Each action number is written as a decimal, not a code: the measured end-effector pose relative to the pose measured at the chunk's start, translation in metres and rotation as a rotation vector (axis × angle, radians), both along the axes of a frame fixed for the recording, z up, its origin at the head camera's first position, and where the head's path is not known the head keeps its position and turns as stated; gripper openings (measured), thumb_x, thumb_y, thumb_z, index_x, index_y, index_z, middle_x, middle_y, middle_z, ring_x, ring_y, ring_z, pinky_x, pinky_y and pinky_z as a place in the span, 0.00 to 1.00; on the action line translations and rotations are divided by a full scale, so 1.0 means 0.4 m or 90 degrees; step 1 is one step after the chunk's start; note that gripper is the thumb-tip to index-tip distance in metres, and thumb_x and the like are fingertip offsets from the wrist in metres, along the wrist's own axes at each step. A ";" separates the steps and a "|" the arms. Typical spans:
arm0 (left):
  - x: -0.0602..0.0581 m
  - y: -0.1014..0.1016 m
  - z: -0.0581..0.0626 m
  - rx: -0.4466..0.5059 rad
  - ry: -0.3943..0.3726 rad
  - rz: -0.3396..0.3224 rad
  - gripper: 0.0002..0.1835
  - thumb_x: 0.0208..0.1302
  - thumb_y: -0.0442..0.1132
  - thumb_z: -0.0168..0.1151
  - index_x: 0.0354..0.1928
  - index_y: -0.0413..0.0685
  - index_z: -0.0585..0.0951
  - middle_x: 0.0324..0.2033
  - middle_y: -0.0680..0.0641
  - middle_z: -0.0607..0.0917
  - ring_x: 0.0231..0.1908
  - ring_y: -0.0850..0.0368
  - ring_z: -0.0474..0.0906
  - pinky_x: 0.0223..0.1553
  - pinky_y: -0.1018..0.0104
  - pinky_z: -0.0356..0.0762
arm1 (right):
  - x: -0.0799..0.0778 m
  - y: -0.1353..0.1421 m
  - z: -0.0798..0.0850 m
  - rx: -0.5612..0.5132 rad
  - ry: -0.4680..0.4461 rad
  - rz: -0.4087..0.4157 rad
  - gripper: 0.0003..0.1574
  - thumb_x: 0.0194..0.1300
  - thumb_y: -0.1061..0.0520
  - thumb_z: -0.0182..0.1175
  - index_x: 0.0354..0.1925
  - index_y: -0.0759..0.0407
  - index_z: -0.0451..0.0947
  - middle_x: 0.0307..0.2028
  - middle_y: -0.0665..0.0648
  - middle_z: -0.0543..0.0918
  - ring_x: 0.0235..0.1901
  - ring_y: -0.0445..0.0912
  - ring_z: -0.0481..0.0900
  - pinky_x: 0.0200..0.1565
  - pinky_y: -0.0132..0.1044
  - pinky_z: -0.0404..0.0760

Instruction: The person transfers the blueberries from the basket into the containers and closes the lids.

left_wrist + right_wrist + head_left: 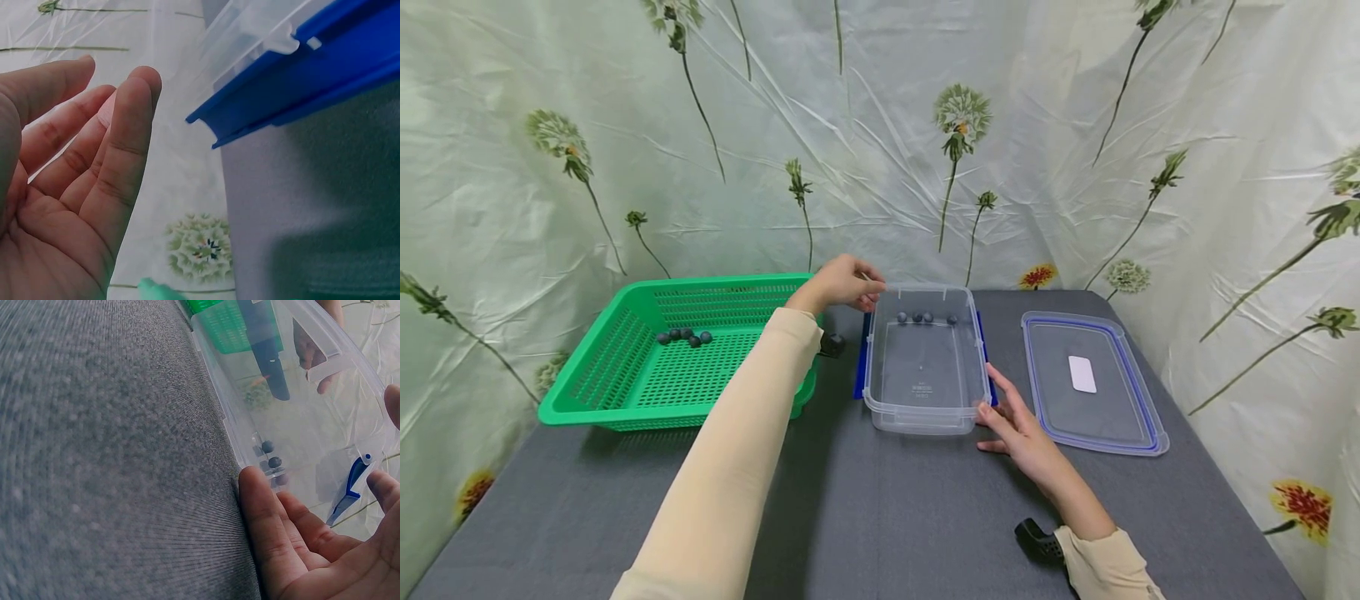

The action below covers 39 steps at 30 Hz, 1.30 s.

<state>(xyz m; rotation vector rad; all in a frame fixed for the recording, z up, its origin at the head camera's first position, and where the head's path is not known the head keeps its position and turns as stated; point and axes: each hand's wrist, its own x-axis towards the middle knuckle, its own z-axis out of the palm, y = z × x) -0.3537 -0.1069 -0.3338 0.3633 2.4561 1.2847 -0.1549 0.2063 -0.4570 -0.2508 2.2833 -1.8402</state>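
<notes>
Nearest to me on the head feed, a beige sleeve and a black wrist camera lead up to the right hand over the grey-covered bench. Its grip is spread, the fingers extended and resting against the near right corner of a clear plastic container; I see no pinch there. The container sits lidless at mid-bench, its blue side clips folded outward. To its right lies the clear lid, flat, with a blue seal and a white label.

Left of the container stands a green perforated basket, with five blueberries clustered on its floor toward the far left. Inside the container I count four more blueberries, in a loose row near the far end.

The left hand reaches to the container's far left corner. On its wrist feed I see that grip spread too, fingers softly bent and apart from the clip. Behind everything hangs a pale dandelion-print cloth.
</notes>
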 end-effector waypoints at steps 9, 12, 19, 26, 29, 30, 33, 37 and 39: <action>0.001 -0.038 0.019 0.009 0.004 0.013 0.18 0.81 0.39 0.62 0.64 0.36 0.82 0.48 0.35 0.89 0.31 0.58 0.85 0.43 0.63 0.92 | 0.001 0.000 -0.001 0.001 0.004 0.002 0.44 0.88 0.53 0.49 0.89 0.43 0.39 0.73 0.83 0.66 0.69 0.72 0.75 0.51 0.43 0.92; 0.002 -0.054 0.023 0.008 0.004 0.027 0.17 0.80 0.39 0.63 0.63 0.38 0.83 0.46 0.38 0.89 0.30 0.59 0.85 0.44 0.62 0.92 | 0.001 0.000 0.000 0.004 0.001 0.002 0.44 0.88 0.52 0.49 0.89 0.42 0.39 0.74 0.82 0.65 0.69 0.72 0.75 0.51 0.44 0.92; 0.006 -0.111 0.036 0.007 0.001 0.049 0.18 0.81 0.39 0.62 0.64 0.36 0.82 0.42 0.42 0.89 0.31 0.57 0.86 0.44 0.63 0.91 | 0.000 0.000 -0.001 0.003 -0.003 0.003 0.44 0.88 0.51 0.49 0.89 0.41 0.39 0.74 0.82 0.65 0.69 0.72 0.75 0.51 0.45 0.92; 0.015 -0.200 0.045 -0.003 0.011 0.075 0.19 0.82 0.42 0.61 0.66 0.38 0.81 0.52 0.36 0.89 0.34 0.54 0.86 0.48 0.59 0.91 | 0.000 0.000 -0.002 0.001 -0.003 -0.002 0.44 0.88 0.52 0.49 0.89 0.42 0.39 0.73 0.82 0.65 0.69 0.71 0.75 0.50 0.42 0.92; 0.022 -0.240 0.046 -0.009 0.010 0.087 0.21 0.83 0.43 0.60 0.67 0.37 0.80 0.56 0.33 0.87 0.35 0.53 0.87 0.46 0.61 0.90 | 0.001 -0.001 -0.001 0.002 0.001 -0.002 0.44 0.88 0.52 0.49 0.89 0.42 0.39 0.73 0.82 0.66 0.68 0.71 0.76 0.50 0.41 0.91; 0.025 -0.252 0.046 -0.010 0.010 0.091 0.21 0.83 0.43 0.60 0.68 0.37 0.79 0.57 0.32 0.87 0.36 0.53 0.87 0.45 0.62 0.90 | 0.001 -0.002 -0.002 0.001 0.003 -0.003 0.44 0.88 0.52 0.49 0.89 0.42 0.40 0.72 0.81 0.67 0.68 0.70 0.76 0.50 0.41 0.91; 0.032 -0.286 0.041 -0.018 0.011 0.106 0.22 0.83 0.43 0.60 0.68 0.36 0.79 0.58 0.31 0.87 0.35 0.54 0.87 0.43 0.65 0.90 | 0.002 -0.002 -0.003 -0.002 0.008 -0.006 0.43 0.88 0.53 0.49 0.88 0.43 0.40 0.68 0.80 0.70 0.66 0.68 0.77 0.49 0.41 0.91; 0.037 -0.330 0.033 -0.029 0.011 0.120 0.22 0.83 0.42 0.59 0.69 0.34 0.79 0.55 0.34 0.88 0.33 0.59 0.87 0.42 0.65 0.89 | 0.003 -0.003 -0.004 -0.003 0.012 -0.007 0.43 0.88 0.54 0.48 0.88 0.44 0.41 0.66 0.79 0.72 0.65 0.66 0.78 0.49 0.42 0.92; 0.040 -0.352 0.030 -0.034 0.009 0.124 0.23 0.83 0.42 0.59 0.69 0.33 0.78 0.53 0.36 0.89 0.31 0.61 0.86 0.42 0.66 0.89 | 0.002 -0.004 -0.004 -0.004 0.012 -0.007 0.43 0.88 0.53 0.48 0.88 0.43 0.41 0.67 0.79 0.72 0.64 0.65 0.78 0.49 0.42 0.92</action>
